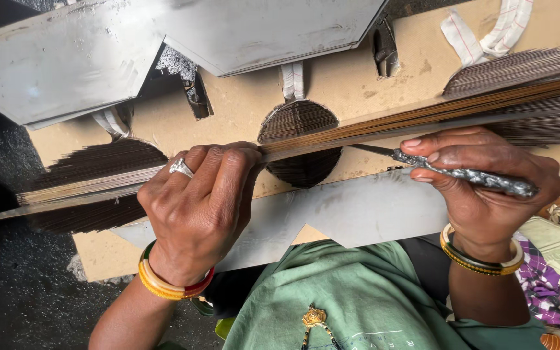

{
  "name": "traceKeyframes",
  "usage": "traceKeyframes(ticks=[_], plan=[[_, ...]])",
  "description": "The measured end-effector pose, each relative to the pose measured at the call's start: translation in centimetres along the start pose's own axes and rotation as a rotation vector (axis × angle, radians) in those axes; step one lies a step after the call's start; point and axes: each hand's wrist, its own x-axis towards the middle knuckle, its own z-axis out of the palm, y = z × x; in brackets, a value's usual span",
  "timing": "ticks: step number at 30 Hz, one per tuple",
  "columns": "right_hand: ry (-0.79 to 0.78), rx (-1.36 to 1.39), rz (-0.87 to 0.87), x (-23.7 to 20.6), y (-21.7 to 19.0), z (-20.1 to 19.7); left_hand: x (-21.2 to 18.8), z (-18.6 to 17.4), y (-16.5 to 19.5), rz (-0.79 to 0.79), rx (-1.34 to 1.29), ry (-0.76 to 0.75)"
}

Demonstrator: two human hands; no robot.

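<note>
With our left hand [197, 210] clamped over the bundle of thin sticks [371, 124] crossing mid-frame, we should keep it flat while our right hand [481, 185], fist closed on the foil-wrapped knife [465, 174], works the blade carefully along it.

A tan board [351, 84] with round holes is lying as a worktop, with grey metal sheets [66, 58] resting across its top and near edge. Dark, gritty floor [14, 285] is showing at the left. Soft daylight is falling evenly over everything.
</note>
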Motion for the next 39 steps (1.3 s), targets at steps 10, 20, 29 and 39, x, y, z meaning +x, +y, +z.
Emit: traceKeyframes(ticks=[10, 20, 29, 39], plan=[[-0.024, -0.057, -0.061, -0.5, -1.0, -0.6, 0.1, -0.1, 0.0, 0.01, 0.018, 0.004], [-0.031, 0.01, -0.089, -0.6, 0.3, 0.1, -0.1, -0.1, -0.1, 0.015, 0.04, 0.002], [-0.15, -0.12, -0.087, 0.3, -2.7, 0.6, -0.1, -0.1, -0.2, 0.042, 0.037, 0.03], [-0.078, -0.168, -0.038, -2.1, -3.3, 0.3, -0.6, -0.1, -0.3, 0.103, 0.043, 0.052]])
